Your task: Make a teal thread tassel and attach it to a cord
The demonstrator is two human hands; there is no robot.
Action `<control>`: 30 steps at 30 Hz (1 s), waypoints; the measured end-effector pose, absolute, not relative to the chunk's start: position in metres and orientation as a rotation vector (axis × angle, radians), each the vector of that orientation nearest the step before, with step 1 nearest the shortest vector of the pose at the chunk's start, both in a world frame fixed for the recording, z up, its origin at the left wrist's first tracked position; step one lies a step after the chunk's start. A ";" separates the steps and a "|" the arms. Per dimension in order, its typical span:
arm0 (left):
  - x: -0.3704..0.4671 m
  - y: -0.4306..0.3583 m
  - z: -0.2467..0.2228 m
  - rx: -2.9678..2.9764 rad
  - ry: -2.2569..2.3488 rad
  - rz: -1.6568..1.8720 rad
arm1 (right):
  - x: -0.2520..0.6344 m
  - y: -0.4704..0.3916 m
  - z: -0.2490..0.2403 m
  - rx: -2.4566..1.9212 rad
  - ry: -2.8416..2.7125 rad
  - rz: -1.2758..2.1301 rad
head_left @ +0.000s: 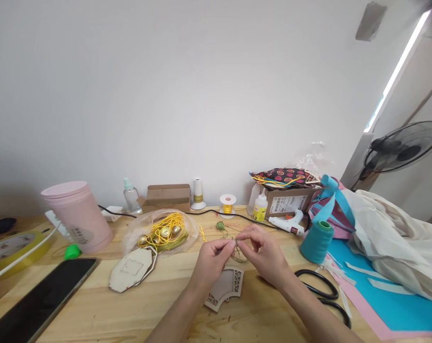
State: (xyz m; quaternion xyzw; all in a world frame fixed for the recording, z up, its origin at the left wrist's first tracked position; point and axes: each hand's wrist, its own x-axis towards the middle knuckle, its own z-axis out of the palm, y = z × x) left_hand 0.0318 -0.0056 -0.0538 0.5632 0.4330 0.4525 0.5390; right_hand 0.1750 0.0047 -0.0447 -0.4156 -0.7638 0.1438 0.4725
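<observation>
Fingertips of my left hand (216, 255) and my right hand (262, 250) meet in the middle of the table, both pinching a thin olive-green cord (240, 259). A loop of this cord hangs just below the fingers. Behind them sits a small green bundle of cord (220, 226) on the wood. Under my wrists lies a fan-shaped wooden piece (227, 286) with cut-out lattice ends, partly covered by my left hand. Black-handled scissors (317, 283) rest beside my right forearm, their blades mostly hidden beneath the hand.
Left are a phone (44, 300), pink canister (82, 216), tape roll (19, 250), octagonal pieces (132, 270) and a bag of yellow cords with gold bells (165, 231). Right are a glue bottle (260, 207), glue gun (289, 222), teal thread cone (317, 243) and blue sheet (390, 300).
</observation>
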 end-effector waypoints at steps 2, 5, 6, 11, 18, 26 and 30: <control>0.032 -0.006 -0.053 1.331 1.036 1.058 | 0.175 0.006 -0.045 -1.018 -1.849 0.426; 0.032 -0.006 -0.052 1.319 1.042 1.027 | 0.176 0.007 -0.047 -1.024 -1.830 0.454; 0.032 -0.006 -0.053 1.319 1.042 1.018 | 0.176 0.007 -0.047 -1.024 -1.833 0.450; 0.030 -0.005 -0.054 1.348 1.032 1.010 | 0.177 0.006 -0.046 -1.047 -1.876 0.411; 0.028 -0.005 -0.051 1.365 1.027 0.922 | 0.180 0.010 -0.046 -1.116 -1.812 0.864; 0.029 -0.007 -0.047 1.328 0.977 0.865 | 0.182 0.010 -0.042 -1.066 -1.727 1.163; 0.028 -0.005 -0.049 1.255 0.925 0.922 | 0.181 0.010 -0.042 -1.065 -1.704 1.109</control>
